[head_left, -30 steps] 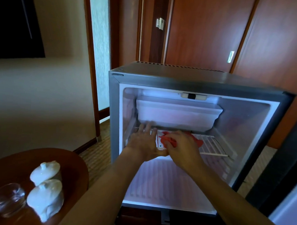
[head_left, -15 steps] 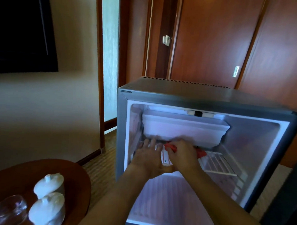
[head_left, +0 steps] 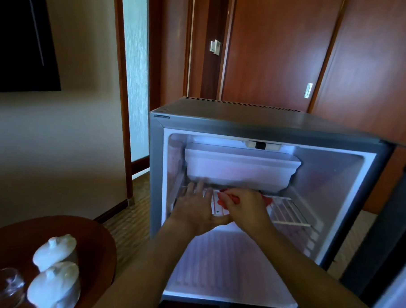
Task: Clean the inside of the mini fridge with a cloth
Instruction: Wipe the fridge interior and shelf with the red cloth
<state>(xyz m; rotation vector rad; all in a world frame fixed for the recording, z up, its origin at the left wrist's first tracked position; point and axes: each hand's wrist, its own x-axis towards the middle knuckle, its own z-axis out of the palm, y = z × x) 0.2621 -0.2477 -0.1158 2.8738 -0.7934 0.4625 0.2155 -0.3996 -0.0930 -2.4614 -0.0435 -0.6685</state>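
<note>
Wiping is underway on the white wire shelf (head_left: 288, 211) inside the small grey-cased mini fridge (head_left: 222, 124), and honestly not much has changed over the last second. The crumpled red cloth (head_left: 228, 200) is kept bunched under the right hand (head_left: 246, 208), whose fingers are curled down over it, so the cloth is pinned against the front-left part of the shelf, just below the white plastic freezer box (head_left: 238, 167). Only a slight shuffle of that hand toward the back is noticed compared with a moment ago. The left hand (head_left: 195, 209) is laid flat beside it as before, fingers (head_left: 199, 188) straight and a bit spread, pressing on the shelf's left end, probably to stop it sliding while it gets scrubbed. The bigger shift is just the view, which has been raised and tilted, so the fridge sits lower in the picture.

What that means for the job: the same patch is being worked, so progress looks early. The right half of the shelf, the side walls and the ribbed white floor (head_left: 215, 266) haven't been touched by the cloth yet as far as can be judged. Over on the round dark wooden bench (head_left: 17, 239), two lidded white ceramic cups (head_left: 55, 270) and a clear glass (head_left: 3, 284) are left alone.
</note>
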